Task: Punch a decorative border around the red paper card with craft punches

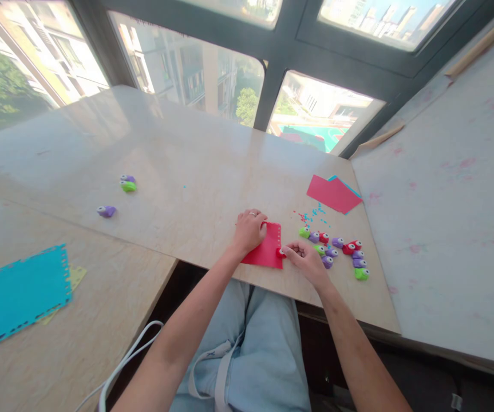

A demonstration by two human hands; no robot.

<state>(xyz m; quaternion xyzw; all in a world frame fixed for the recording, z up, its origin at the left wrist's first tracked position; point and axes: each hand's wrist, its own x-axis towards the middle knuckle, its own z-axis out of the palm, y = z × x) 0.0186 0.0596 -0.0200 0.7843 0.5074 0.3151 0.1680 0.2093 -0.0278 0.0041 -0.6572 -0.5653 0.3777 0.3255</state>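
L hand point(250, 228) flat on small red paper sheet point(266, 252) w/ punched holes along its right edge, pinning it to the beige counter point(186, 171) at the near edge. R hand point(304, 258) closed on a small red craft punch point(280, 252), clamped on the sheet's right edge. Cluster of green/purple/red punches point(336, 252) just right of R hand. Paper confetti point(313, 214) beyond them. Red+blue sheets point(334, 193) far right. Blue punched sheet point(17, 294) near left.
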